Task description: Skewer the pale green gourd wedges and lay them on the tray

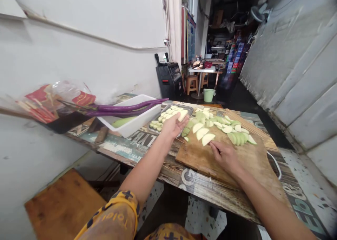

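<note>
My left hand (172, 126) is at the near right edge of a clear tray (190, 110), its thumb and fingers closed round a pale vegetable slice (182, 115). Rows of pale slices (168, 112) lie in that tray. Over the wooden cutting board (195, 155), my right hand (223, 154) pinches the end of a thin skewer, mostly hidden by the fingers. Several half-moon slices (202, 133) with green skin line up just beyond its fingertips. More cut green slices (237, 138) lie in piles and a fanned stack on the board.
Left of the tray, long purple eggplants (126, 108) lie across a white bin (131, 125) holding a green vegetable (123, 121). Plastic packaging (65, 94) and sticks (37, 110) are farther left. A black speaker (170, 80) stands behind the table; a wooden stool (65, 205) is lower left.
</note>
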Demonstrator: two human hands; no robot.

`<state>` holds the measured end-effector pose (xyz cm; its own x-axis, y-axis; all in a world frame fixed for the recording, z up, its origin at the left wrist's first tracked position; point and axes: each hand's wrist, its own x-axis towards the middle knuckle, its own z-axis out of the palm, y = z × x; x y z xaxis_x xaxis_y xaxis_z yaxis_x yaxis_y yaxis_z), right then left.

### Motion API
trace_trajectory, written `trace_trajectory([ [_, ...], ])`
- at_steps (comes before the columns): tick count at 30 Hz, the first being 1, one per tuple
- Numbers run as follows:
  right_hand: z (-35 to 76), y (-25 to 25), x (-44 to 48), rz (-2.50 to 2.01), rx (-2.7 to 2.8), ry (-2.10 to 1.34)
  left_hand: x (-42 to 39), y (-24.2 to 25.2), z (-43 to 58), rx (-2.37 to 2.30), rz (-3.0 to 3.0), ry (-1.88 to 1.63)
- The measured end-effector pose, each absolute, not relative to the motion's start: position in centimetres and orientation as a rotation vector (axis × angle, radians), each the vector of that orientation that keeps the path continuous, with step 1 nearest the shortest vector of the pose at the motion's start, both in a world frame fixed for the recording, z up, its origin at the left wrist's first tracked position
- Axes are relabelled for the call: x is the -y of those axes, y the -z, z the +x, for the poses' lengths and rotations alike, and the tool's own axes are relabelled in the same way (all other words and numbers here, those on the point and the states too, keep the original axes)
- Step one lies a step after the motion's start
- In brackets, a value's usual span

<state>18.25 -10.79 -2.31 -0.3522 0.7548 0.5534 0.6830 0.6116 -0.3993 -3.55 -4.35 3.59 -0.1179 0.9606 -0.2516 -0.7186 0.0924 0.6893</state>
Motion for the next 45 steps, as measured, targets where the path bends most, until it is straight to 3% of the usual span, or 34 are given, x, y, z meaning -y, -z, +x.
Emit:
trace_trajectory([
  [45, 17.8, 2.0, 11.0, -1.169, 2.173, -0.237, 4.5, -2.6, -1.9, -0.831, 0.521, -1.488],
])
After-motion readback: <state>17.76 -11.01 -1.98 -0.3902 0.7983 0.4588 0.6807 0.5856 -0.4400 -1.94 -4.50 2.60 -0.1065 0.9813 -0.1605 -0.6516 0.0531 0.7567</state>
